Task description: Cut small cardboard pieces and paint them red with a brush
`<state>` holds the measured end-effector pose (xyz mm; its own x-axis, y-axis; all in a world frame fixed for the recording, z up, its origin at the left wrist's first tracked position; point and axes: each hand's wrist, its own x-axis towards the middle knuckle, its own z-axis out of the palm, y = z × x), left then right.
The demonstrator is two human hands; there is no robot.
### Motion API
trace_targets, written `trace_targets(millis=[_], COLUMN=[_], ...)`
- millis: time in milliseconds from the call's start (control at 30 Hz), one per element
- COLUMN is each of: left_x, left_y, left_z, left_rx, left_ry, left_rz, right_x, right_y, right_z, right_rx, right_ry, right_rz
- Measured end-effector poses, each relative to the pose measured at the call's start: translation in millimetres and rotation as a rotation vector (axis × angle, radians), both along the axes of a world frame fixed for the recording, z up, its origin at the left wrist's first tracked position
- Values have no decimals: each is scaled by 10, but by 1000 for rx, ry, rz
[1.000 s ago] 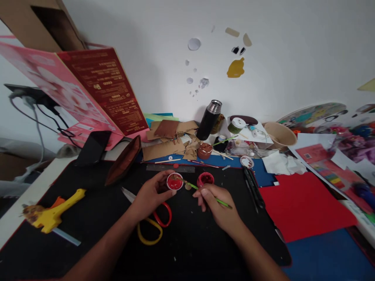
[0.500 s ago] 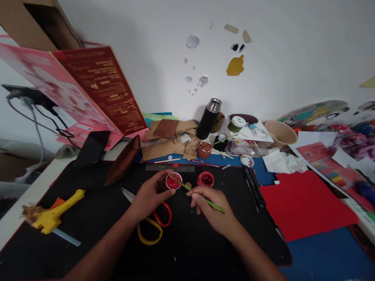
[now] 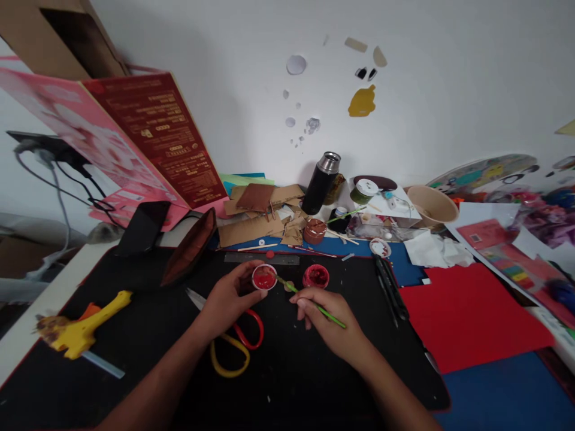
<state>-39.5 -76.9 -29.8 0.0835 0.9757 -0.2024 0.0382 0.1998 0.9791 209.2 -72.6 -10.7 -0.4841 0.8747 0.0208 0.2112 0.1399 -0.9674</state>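
Observation:
Between its thumb and fingers my left hand holds a small white-rimmed lid with red paint inside. A thin green paintbrush is pinched in my right hand, its tip over the right side of the lid. Just beyond my right hand stands an open jar of red paint. Scissors with red and yellow handles lie partly under my left hand, blades pointing up and left.
A yellow glue gun lies at the left. Further back are a brown boat-like piece, a ruler, cardboard scraps and a black flask. Red paper and a black cutter lie on the right.
The brush has slid slightly relative to the lid, its tip now nearer the lid's right rim. My right hand has shifted a little to the right. The lid stays in my left hand.

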Motion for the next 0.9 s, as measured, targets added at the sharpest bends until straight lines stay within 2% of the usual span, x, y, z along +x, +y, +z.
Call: trace_targets(millis=[200,300,467,700,900], left_x=[-5,-8,5,-28,-6], left_y=[11,11,13,17,20], left_z=[-1,5,23,-13,6], left_rx=[-5,-9,5,10,15], left_ry=[42,47,33,75,70], left_rz=[-27,-21,-17,-15,-26], right_x=[-30,-46,-15,-62,-18], right_y=[-1,1,26,9,5], right_z=[86,52,4,22,-21], right_rx=[31,60,-17,-12,-70], right_ry=[26,29,46,31,30], right_rz=[4,-3,-77,3,-42])
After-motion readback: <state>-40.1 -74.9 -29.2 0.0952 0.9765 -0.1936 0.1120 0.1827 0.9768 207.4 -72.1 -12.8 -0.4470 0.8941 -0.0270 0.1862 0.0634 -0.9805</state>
